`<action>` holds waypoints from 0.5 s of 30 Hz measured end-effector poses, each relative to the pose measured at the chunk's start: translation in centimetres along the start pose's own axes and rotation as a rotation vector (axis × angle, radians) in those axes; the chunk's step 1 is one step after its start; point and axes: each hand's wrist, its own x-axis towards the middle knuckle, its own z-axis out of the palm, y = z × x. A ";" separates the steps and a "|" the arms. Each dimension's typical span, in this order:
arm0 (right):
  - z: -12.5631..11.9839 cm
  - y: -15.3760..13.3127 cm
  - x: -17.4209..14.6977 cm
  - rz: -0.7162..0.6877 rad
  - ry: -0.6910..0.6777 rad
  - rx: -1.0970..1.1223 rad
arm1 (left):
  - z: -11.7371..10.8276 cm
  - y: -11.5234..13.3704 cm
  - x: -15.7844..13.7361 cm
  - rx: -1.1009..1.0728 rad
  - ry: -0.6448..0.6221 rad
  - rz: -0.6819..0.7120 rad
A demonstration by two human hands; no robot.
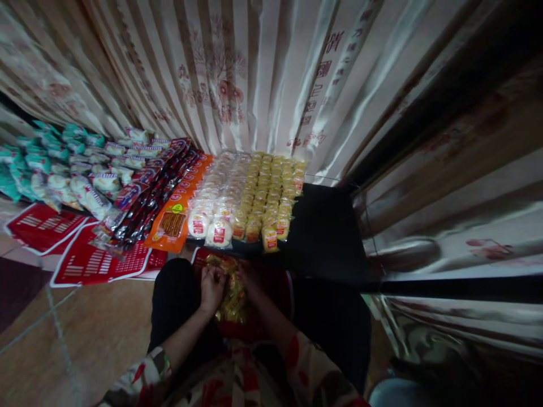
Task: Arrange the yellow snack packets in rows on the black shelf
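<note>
Both hands work low over a red bag (199, 255) that lies across the lap. On it is a bunch of shiny yellow-wrapped snack packets (232, 305). My left hand (212, 287) is closed, its fingers curled in a pinch at the upper left of the bunch. Opposite it, my right hand (249, 278) reaches in from the right, its fingers bent against the same yellow packets. Dim light and blur hide the fingertips, and parts of the packets are covered by the hands.
A black bench (326, 232) in front holds rows of yellow-wrapped cakes (269, 195), white round cakes (218, 229), orange snack packs (172, 220), dark red packets (148, 192), white packets (106, 181) and green packets (38, 161). Red bags (97, 254) hang at left. Curtains (263, 73) stand behind.
</note>
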 end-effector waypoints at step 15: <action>-8.1 -6.5 -9.4 0.123 -0.143 0.023 | -3.7 8.9 -2.3 -0.214 -0.396 0.273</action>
